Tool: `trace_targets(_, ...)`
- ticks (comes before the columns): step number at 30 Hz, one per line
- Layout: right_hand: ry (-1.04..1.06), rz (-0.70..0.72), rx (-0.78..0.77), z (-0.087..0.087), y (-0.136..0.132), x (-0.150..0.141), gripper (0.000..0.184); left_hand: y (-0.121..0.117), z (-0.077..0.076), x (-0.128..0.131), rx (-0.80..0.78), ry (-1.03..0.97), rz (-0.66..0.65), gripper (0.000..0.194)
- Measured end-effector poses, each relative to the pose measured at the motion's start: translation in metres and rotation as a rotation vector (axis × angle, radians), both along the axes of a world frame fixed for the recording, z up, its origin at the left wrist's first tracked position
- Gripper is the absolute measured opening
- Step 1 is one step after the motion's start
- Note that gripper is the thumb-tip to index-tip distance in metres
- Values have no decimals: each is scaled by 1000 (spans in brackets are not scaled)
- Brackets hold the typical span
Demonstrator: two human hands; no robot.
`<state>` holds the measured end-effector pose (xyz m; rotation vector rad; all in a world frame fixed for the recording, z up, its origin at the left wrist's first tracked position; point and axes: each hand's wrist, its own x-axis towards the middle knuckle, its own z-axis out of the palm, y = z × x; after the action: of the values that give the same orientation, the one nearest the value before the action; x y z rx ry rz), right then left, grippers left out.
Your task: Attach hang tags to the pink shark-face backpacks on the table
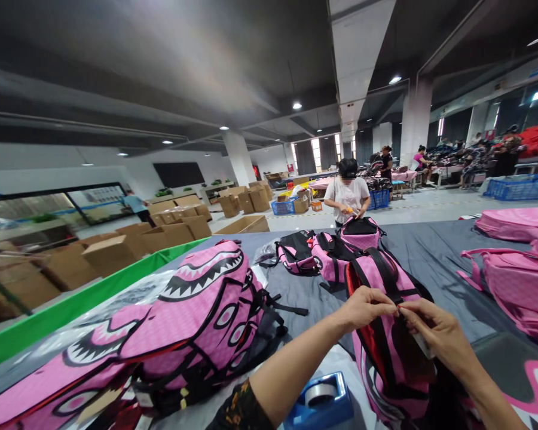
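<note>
A pink backpack with black straps and a red lining stands upright in front of me. My left hand and my right hand meet at its top edge, both with fingers pinched together on something small that I cannot make out. A white tag shows under my right fingers. To the left lies a pile of pink shark-mouth backpacks.
A blue tape dispenser sits under my left forearm. More pink backpacks lie on the grey table, where a person in a white shirt handles one. Further pink bags lie right. Cardboard boxes stand left, beyond a green edge.
</note>
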<state>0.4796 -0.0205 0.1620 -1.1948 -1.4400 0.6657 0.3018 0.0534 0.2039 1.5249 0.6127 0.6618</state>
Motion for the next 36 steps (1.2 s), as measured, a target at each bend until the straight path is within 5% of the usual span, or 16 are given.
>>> trace_targets(19,-119,29,96,15,-3,-5,35,4,-11,2,17,-52,56,20)
trace_targets(25,-25,-67,64,10,-4,-6,39,0,-13,3,71,-42,77,12)
trace_targets(36,-384,-198,252,-1,8,-13,56,-8,-12,8,176,-56,177,8)
